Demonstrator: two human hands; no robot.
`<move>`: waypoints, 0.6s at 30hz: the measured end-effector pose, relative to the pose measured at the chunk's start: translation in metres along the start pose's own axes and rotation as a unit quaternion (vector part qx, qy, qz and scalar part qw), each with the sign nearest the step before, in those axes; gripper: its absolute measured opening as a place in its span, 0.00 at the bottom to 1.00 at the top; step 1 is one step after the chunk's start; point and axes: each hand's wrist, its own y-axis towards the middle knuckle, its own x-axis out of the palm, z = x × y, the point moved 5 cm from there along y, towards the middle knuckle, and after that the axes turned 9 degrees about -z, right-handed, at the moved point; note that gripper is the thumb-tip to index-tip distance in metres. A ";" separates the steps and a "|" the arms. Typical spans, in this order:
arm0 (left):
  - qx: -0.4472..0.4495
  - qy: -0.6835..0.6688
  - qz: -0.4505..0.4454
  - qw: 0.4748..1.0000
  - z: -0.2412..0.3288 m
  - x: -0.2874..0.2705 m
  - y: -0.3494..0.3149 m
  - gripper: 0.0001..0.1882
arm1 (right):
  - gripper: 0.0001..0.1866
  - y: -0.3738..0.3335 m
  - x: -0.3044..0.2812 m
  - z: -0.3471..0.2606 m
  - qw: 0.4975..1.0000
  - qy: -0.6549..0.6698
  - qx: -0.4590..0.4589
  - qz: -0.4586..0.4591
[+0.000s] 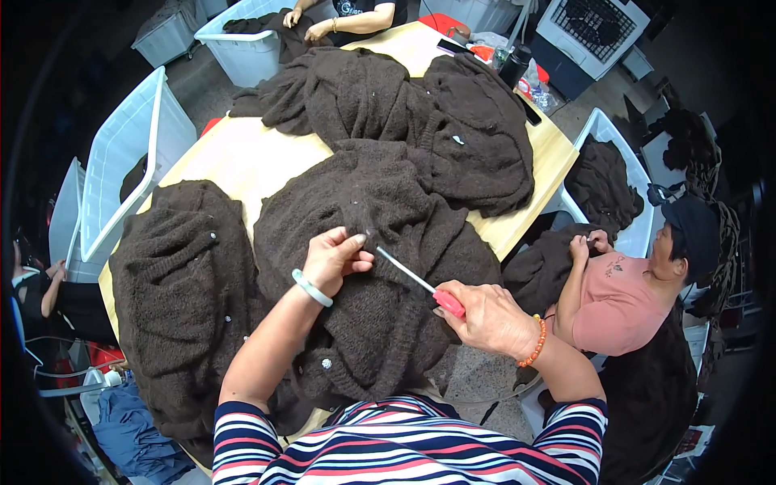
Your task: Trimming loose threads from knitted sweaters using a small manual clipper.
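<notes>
A dark brown fuzzy knit garment [356, 315] lies bunched in front of me over the table's near side. Above its middle, my left hand [338, 257] is closed in a pinch; what the fingertips hold is too small to make out. My right hand [487, 317] grips the red handle of a screwdriver-like tool [408, 273]. The thin metal shaft points up and left, its tip close to my left fingertips. A small shiny button [326, 364] shows on the lower part of the cloth.
More brown knits lie to the left [182, 299] and far side [477, 137] of the pale wooden table [218, 153]. White bins [121, 162] stand around it. A co-worker in pink [618, 303] handles brown cloth at the right; another person's hands [319, 31] work at the far edge.
</notes>
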 end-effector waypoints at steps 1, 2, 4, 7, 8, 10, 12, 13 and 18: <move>0.011 0.007 0.004 1.000 -0.002 0.002 -0.003 0.02 | 0.15 0.004 -0.001 0.002 0.999 -0.020 0.020 -0.032; 0.011 0.004 0.002 1.000 -0.009 -0.002 -0.002 0.02 | 0.15 0.008 -0.001 0.005 0.996 -0.041 0.040 -0.064; 0.014 0.011 0.001 1.000 -0.017 -0.001 -0.007 0.03 | 0.15 0.017 -0.007 0.008 0.994 -0.059 0.053 -0.076; 0.030 -0.018 0.004 0.999 -0.017 -0.002 -0.008 0.07 | 0.15 0.022 -0.001 0.015 0.988 -0.078 0.049 -0.121; 0.050 -0.039 0.001 0.998 -0.015 -0.004 -0.007 0.10 | 0.15 0.023 0.002 0.015 0.985 -0.077 0.030 -0.151; 0.039 -0.030 0.011 0.999 -0.017 -0.007 -0.008 0.13 | 0.15 0.023 -0.005 0.011 0.984 -0.055 0.026 -0.166; 0.030 -0.038 0.013 0.999 -0.015 -0.006 -0.012 0.12 | 0.15 0.026 -0.012 0.013 0.989 -0.067 0.046 -0.123; 0.029 -0.038 0.013 0.999 -0.015 -0.005 -0.012 0.12 | 0.15 0.025 -0.008 0.015 0.989 -0.076 0.037 -0.122; 0.020 -0.016 0.027 0.999 -0.017 -0.006 -0.017 0.11 | 0.14 0.028 -0.008 0.015 0.991 -0.066 0.030 -0.111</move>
